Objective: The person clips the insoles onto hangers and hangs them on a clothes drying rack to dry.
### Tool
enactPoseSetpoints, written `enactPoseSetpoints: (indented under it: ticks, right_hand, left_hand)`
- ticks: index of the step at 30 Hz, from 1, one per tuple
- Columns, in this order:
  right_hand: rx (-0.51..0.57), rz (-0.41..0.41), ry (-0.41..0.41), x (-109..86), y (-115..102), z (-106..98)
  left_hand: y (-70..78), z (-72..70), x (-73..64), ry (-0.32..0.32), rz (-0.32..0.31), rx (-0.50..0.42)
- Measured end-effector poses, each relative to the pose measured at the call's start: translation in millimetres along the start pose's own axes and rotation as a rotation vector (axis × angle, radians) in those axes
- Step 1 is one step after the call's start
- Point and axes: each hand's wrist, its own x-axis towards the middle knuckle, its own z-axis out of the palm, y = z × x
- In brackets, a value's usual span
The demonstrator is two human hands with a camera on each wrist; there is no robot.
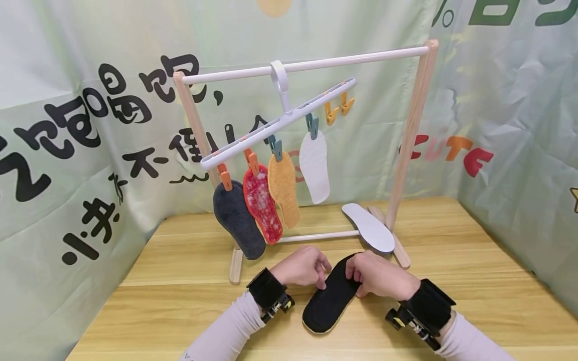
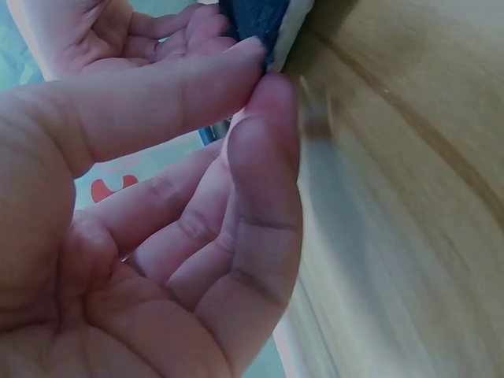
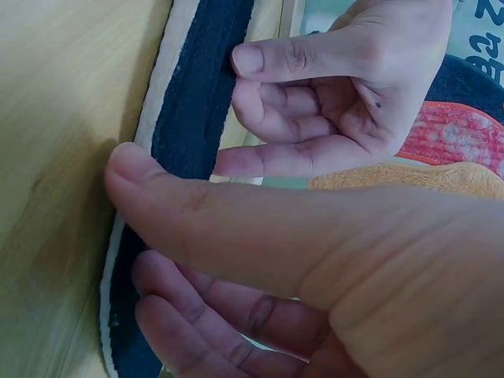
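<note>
One black, foot-shaped fabric insole [image 1: 328, 303] with a pale edge, at the near middle of a light wood-grain table [image 1: 460, 301]; left hand [image 1: 303, 268] pinching its left edge between thumb and fingertips, right hand [image 1: 381, 276] gripping its far right part, thumb on one side, fingers on the other. One smooth white foot-shaped insole [image 1: 370, 228], lying farther right, by the rack's foot. Hanging beyond, left to right: dark grey plush insole [image 1: 239, 220], mottled red fabric insole [image 1: 263, 205], tan fuzzy insole [image 1: 283, 190], white textured insole [image 1: 314, 168], each clipped to a slanting white plastic hanger [image 1: 253, 139] on a pale wooden rack [image 1: 415, 125]. Farthest: pale green printed cloth backdrop [image 1: 361, 25].
</note>
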Motion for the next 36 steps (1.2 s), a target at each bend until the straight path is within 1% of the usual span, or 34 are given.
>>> enactPoseSetpoints:
  ticks: [2,4,7,10,12,13,14,15,17,19,20,21,23,24,25,28,32,36]
  right_hand:
    - [-0.014,0.005,0.014,1.2,5,4]
    - [-0.017,-0.005,0.027,1.3,2,3]
    - [-0.002,-0.025,0.025,-1.2,-13,-7]
    - [0.003,-0.067,0.039,-3.4,-26,-16]
    - [0.002,-0.077,0.058,-3.2,-28,-17]
    - [-0.004,-0.099,0.073,-2.3,-24,-14]
    - [-0.001,-0.101,0.084,-2.4,-25,-15]
    - [0.005,-0.088,0.089,-3.2,-29,-17]
    - [0.004,-0.097,0.117,-4.0,-33,-20]
    - [0.009,-0.069,0.116,-6.8,-48,-30]
    - [0.012,-0.039,0.116,-8.8,-59,-37]
    - [0.010,-0.019,0.112,-10.0,-65,-41]
    - [-0.001,0.013,0.100,-12.2,-74,-50]
    - [0.006,0.045,0.089,-14.1,-82,-56]
    - [0.004,0.056,0.089,-15.1,-85,-59]
    - [-0.003,0.086,0.108,-17.3,-87,-65]
    - [-0.034,0.121,0.147,-19.2,-83,-67]
    - [-0.038,0.168,0.143,-19.9,-79,-64]
  left_hand:
    - [-0.5,-0.4,-0.5,-0.011,-0.011,-0.005]
    - [-0.4,-1.0,-1.0,-0.018,-0.021,0.001]
    - [1.1,-3.1,-2.2,-0.026,-0.035,0.009]
    - [2.9,-5.7,-3.6,-0.037,-0.054,0.011]
    - [3.4,-7.4,-4.5,-0.045,-0.067,0.007]
    - [3.6,-8.4,-4.8,-0.048,-0.075,0.007]
    - [3.5,-9.3,-5.1,-0.054,-0.086,0.003]
    - [3.4,-10.2,-5.3,-0.058,-0.096,0.001]
    - [2.9,-11.7,-5.7,-0.064,-0.115,-0.007]
    - [2.5,-12.6,-6.0,-0.060,-0.134,-0.013]
    - [2.0,-12.8,-5.9,-0.053,-0.141,-0.016]
    - [1.7,-12.7,-5.8,-0.044,-0.145,-0.022]
    - [0.7,-12.3,-5.1,-0.014,-0.149,-0.024]
    - [0.4,-12.0,-4.6,0.002,-0.152,-0.028]
    - [-0.4,-11.5,-3.8,0.016,-0.152,-0.027]
    - [-1.9,-9.8,-1.5,0.049,-0.147,-0.024]
    - [-4.5,-6.6,0.9,0.085,-0.122,-0.023]
    - [-5.5,-3.7,1.5,0.115,-0.110,-0.042]
